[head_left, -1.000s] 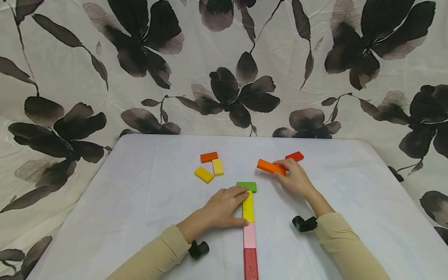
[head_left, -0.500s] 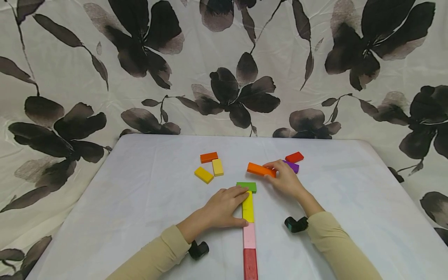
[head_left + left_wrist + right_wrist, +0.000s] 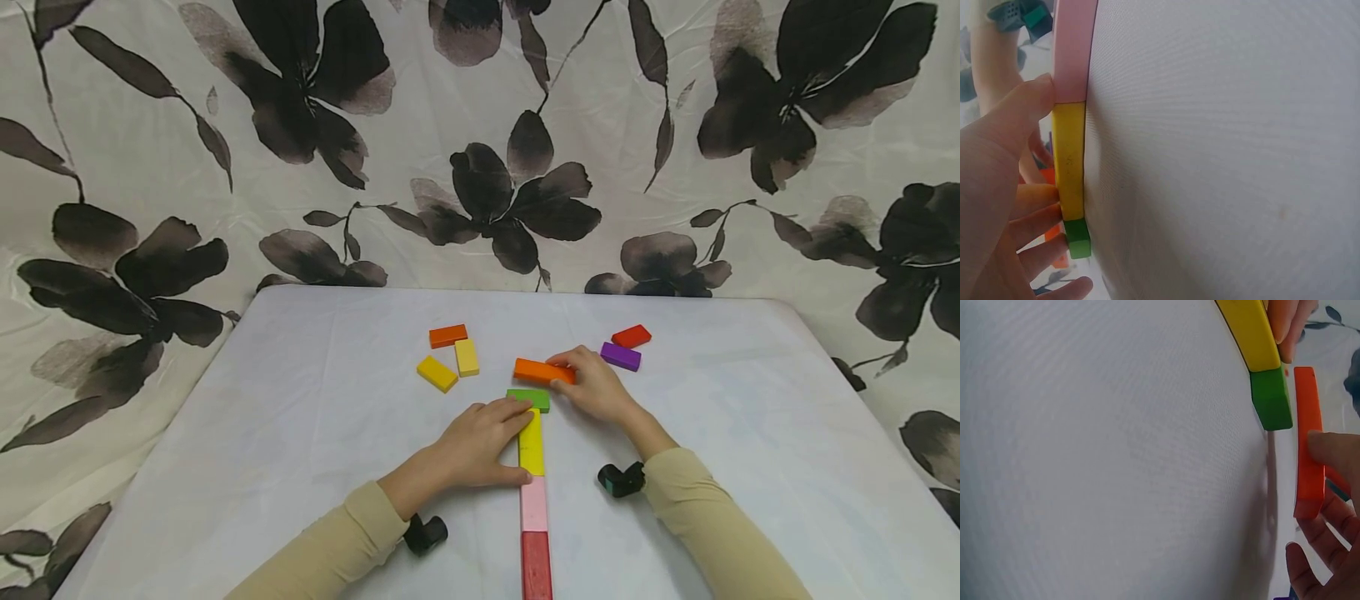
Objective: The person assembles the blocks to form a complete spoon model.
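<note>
Smooth, matt painted orange block [image 3: 543, 371] and green block [image 3: 528, 400] lie on finely woven white cloth [image 3: 300, 433].

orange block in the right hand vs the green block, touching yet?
Apart. The right wrist view shows a strip of white cloth between the long orange block and the green block; the right hand grips the orange one.

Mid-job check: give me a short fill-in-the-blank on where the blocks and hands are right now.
1. The right hand holds a long ____ block.
2. The line's far end is a ____ block.
3. The left hand rests against the ____ block in the line.
4. Beside the red block lies a ____ block.

Missing words: orange; green; yellow; purple
</note>
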`<action>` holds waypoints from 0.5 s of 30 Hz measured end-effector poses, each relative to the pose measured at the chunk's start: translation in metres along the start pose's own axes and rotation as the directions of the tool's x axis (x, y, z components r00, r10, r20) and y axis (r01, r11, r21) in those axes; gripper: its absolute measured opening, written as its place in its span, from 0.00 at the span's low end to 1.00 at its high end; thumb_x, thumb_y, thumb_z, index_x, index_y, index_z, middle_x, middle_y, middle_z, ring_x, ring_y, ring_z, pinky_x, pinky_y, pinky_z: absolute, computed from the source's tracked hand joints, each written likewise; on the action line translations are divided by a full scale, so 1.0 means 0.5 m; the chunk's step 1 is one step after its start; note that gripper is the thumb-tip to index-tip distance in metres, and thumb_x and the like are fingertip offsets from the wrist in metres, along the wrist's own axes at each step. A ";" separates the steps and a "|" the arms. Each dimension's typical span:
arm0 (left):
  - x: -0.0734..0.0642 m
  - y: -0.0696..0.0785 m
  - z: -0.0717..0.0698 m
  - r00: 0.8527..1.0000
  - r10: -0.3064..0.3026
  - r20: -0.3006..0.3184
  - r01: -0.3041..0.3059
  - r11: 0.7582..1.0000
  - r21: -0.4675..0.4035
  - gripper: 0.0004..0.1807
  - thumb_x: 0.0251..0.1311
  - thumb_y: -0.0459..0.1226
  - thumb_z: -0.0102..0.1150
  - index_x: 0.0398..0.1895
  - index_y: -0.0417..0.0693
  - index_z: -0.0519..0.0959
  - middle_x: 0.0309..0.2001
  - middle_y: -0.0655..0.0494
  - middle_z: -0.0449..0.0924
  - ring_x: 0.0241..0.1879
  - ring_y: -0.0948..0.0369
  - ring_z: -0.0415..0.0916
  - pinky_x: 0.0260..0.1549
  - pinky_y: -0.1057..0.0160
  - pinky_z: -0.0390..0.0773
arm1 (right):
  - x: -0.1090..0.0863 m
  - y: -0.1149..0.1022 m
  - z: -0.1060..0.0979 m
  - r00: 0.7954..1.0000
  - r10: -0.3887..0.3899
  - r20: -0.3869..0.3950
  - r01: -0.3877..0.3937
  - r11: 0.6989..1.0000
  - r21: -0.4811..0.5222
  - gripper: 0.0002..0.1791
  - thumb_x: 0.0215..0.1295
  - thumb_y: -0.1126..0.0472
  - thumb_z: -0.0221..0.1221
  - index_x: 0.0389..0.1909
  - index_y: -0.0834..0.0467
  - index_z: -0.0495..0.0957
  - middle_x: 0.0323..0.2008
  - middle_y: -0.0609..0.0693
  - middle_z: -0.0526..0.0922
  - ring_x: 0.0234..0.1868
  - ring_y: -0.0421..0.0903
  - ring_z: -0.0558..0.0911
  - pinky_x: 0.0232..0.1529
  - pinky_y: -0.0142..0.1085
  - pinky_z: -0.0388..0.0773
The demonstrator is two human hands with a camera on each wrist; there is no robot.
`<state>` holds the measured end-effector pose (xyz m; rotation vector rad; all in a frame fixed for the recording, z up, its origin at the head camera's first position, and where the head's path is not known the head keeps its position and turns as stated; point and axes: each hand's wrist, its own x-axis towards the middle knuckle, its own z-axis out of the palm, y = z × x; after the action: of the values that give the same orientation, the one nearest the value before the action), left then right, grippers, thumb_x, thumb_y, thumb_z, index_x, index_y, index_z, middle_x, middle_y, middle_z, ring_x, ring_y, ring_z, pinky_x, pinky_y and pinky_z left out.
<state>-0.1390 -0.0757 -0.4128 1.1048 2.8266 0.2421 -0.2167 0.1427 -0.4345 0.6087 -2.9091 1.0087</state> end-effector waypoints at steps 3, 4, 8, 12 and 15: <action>0.000 0.000 0.000 1.000 0.002 -0.003 -0.002 1.000 0.005 0.43 0.49 0.61 0.59 0.64 0.47 0.66 0.67 0.55 0.61 0.67 0.58 0.56 0.57 0.53 0.67 | 0.003 -0.005 0.004 1.000 -0.009 0.008 0.009 1.000 -0.001 0.17 0.58 0.59 0.61 0.50 0.55 0.78 0.44 0.52 0.77 0.44 0.48 0.73 0.49 0.44 0.72; 0.000 0.000 0.000 1.000 0.003 -0.005 -0.003 1.000 0.006 0.43 0.49 0.61 0.59 0.64 0.47 0.66 0.67 0.55 0.61 0.67 0.58 0.56 0.57 0.53 0.67 | 0.004 -0.007 0.005 1.000 -0.013 0.009 0.013 1.000 -0.001 0.17 0.58 0.59 0.61 0.50 0.55 0.78 0.44 0.52 0.77 0.44 0.48 0.73 0.49 0.44 0.72; -0.001 -0.001 0.000 1.000 0.010 -0.015 -0.010 1.000 0.015 0.42 0.48 0.61 0.59 0.64 0.46 0.67 0.66 0.54 0.62 0.66 0.58 0.57 0.56 0.53 0.67 | 0.008 -0.015 0.010 0.999 -0.026 0.024 0.026 1.000 0.008 0.17 0.58 0.59 0.61 0.50 0.55 0.78 0.44 0.53 0.77 0.44 0.48 0.73 0.49 0.43 0.72; -0.001 -0.001 0.000 1.000 0.013 -0.016 -0.013 1.000 0.018 0.42 0.48 0.61 0.59 0.64 0.46 0.67 0.66 0.54 0.62 0.66 0.58 0.58 0.56 0.53 0.67 | 0.011 -0.020 0.013 0.999 -0.026 0.044 0.025 1.000 0.005 0.17 0.59 0.59 0.61 0.50 0.55 0.78 0.44 0.52 0.77 0.44 0.48 0.74 0.50 0.43 0.72; -0.001 -0.002 0.000 1.000 0.011 -0.013 -0.011 1.000 0.017 0.42 0.49 0.61 0.59 0.64 0.46 0.67 0.66 0.54 0.62 0.65 0.57 0.58 0.56 0.53 0.67 | 0.014 -0.022 0.015 0.998 -0.020 0.054 0.020 1.000 0.003 0.17 0.59 0.59 0.61 0.50 0.55 0.78 0.44 0.52 0.77 0.45 0.48 0.73 0.51 0.43 0.72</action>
<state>-0.1392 -0.0765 -0.4130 1.1266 2.8401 0.2280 -0.2182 0.1278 -0.4332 0.6749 -2.9424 1.0091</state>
